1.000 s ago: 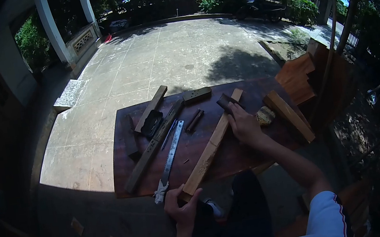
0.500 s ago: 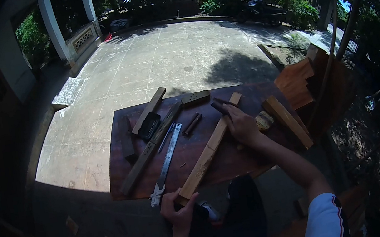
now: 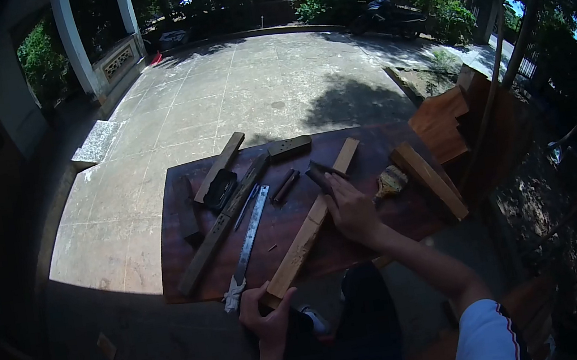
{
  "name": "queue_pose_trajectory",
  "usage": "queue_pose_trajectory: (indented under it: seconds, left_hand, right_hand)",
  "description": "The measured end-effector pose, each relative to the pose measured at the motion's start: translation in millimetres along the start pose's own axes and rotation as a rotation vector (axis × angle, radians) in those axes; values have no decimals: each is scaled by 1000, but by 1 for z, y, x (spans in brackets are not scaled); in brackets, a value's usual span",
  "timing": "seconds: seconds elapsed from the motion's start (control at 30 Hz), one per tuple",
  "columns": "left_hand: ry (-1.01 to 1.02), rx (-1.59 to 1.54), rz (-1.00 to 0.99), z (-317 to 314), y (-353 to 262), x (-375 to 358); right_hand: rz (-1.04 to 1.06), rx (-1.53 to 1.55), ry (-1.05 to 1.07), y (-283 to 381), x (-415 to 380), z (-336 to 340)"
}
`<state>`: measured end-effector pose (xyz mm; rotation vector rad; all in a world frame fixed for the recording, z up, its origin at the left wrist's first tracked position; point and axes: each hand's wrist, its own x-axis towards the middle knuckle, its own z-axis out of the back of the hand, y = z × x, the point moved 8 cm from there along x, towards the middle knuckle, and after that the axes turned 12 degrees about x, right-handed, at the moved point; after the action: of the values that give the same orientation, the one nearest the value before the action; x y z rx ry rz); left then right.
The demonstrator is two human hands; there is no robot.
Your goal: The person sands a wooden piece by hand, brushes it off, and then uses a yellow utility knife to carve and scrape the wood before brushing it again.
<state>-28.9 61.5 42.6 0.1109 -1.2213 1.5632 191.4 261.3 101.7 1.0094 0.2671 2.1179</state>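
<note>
A light wooden bar (image 3: 304,241) lies slanted across the dark tabletop, its near end jutting past the front edge. My left hand (image 3: 266,317) is closed around that near end, thumb on one side. My right hand (image 3: 353,208) is closed on a dark folded sheet (image 3: 320,174) that looks like sandpaper, pressed on the bar's far half. The fingers' undersides are hidden. Left of the bar lies a saw blade (image 3: 250,232) with a white-wrapped handle (image 3: 233,293). Short dark brown rods (image 3: 284,186) rest near the bar's middle. To the right is a brush (image 3: 391,181) with pale bristles.
On the table's (image 3: 220,265) left are a long dark wooden bar (image 3: 218,229), a black tray (image 3: 221,190) and a drilled block (image 3: 289,148). A thick wooden piece (image 3: 429,182) lies at the right edge. Sunlit paving (image 3: 219,94) stretches beyond.
My right hand has slid along the bar towards me with the dark sheet. The left hand keeps its hold on the near end. The whole view has shifted slightly.
</note>
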Motion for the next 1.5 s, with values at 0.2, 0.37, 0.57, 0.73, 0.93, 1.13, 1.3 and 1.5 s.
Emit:
queue_pose_trajectory:
  seconds: [0.2,0.37,0.57,0.73,0.93,1.13,1.3,1.5]
  left_hand:
    - [5,4,-9,0,0,1]
    - [-11,-15,-6,-3,0,0]
    - [-5,-1,-17,0,0,-1]
    - [1,-23,3,-2,1,0]
    - [31,-29,31,-2,2,0]
    - [11,-39,-6,-2,1,2]
    - [16,-40,3,-5,3,0]
    - [8,-49,-11,-4,3,-1]
  right_hand:
    - [176,83,102,22,-16,-5]
    - [132,-99,39,35,-26,-15]
    - [141,10,23,17,-20,-6]
    - [307,34,123,97,-64,-26]
    - [149,-64,11,28,-26,2]
    - [428,-19,154,93,-39,-7]
    - [495,188,235,105,-32,-22]
    - [452,177,433,89,-38,-50]
